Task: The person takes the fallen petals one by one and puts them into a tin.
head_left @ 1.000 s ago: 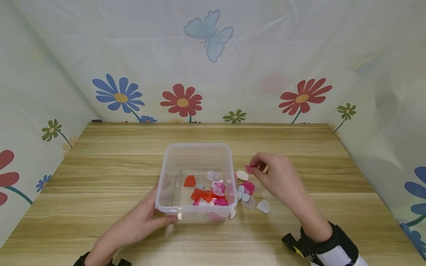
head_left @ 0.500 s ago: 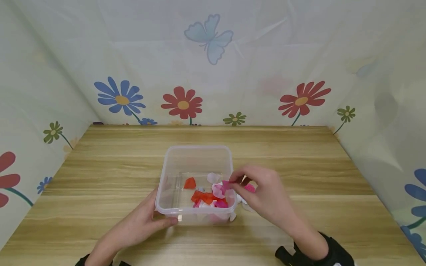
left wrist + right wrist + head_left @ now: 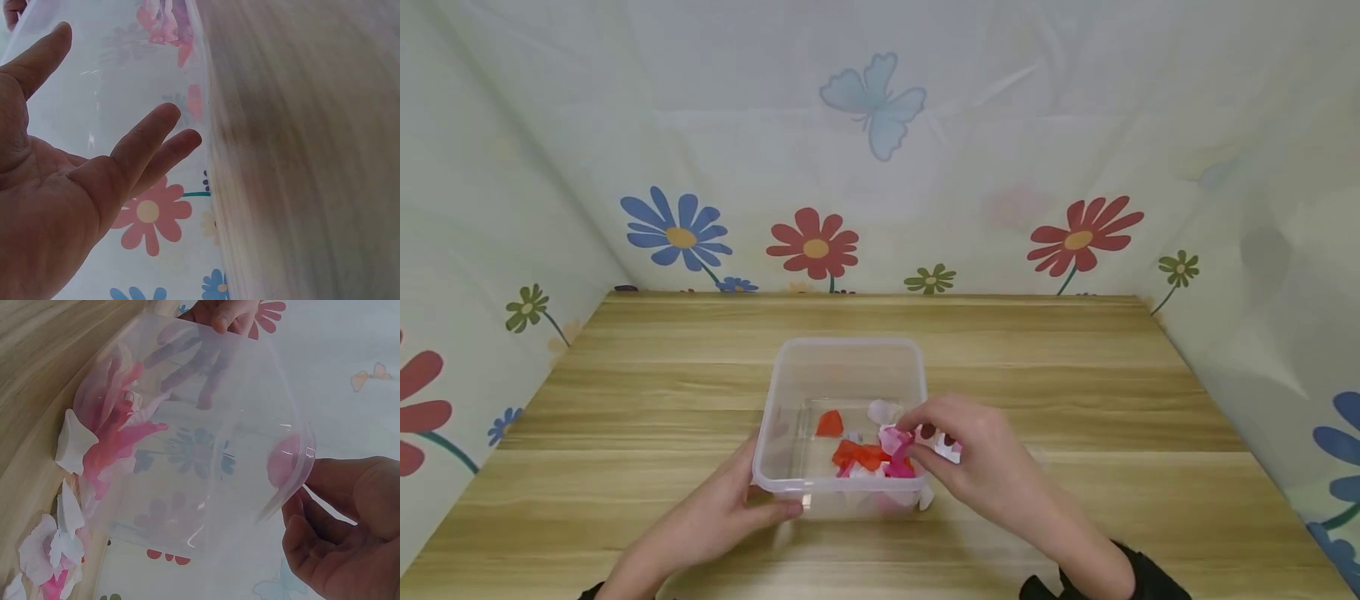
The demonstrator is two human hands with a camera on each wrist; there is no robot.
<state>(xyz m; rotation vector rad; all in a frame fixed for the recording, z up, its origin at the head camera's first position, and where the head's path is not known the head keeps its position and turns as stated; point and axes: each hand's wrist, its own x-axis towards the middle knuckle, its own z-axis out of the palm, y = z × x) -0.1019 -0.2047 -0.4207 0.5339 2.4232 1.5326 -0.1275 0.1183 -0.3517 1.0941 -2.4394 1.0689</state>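
A clear plastic box (image 3: 850,485) without a lid stands on the table, several red, pink and white artificial petals (image 3: 861,456) lying in it. My left hand (image 3: 718,512) rests against its left side, fingers straight and spread along the wall in the left wrist view. At the right rim, my right hand (image 3: 973,454) pinches a pink petal (image 3: 284,461) between thumb and fingertips, just inside the box. Loose white and pink petals (image 3: 50,547) lie on the table right of the box, mostly hidden under the right hand in the head view.
The wood-grain table (image 3: 685,358) carries the box near its middle. Behind and at both sides hangs a pale cloth (image 3: 1000,108) printed with flowers and a butterfly. A black wrist strap (image 3: 1150,575) shows on the right arm.
My right hand has moved left from above the loose petals to the box's right rim, carrying the pink petal. The left hand has stayed against the box. The head view has tilted slightly upward.
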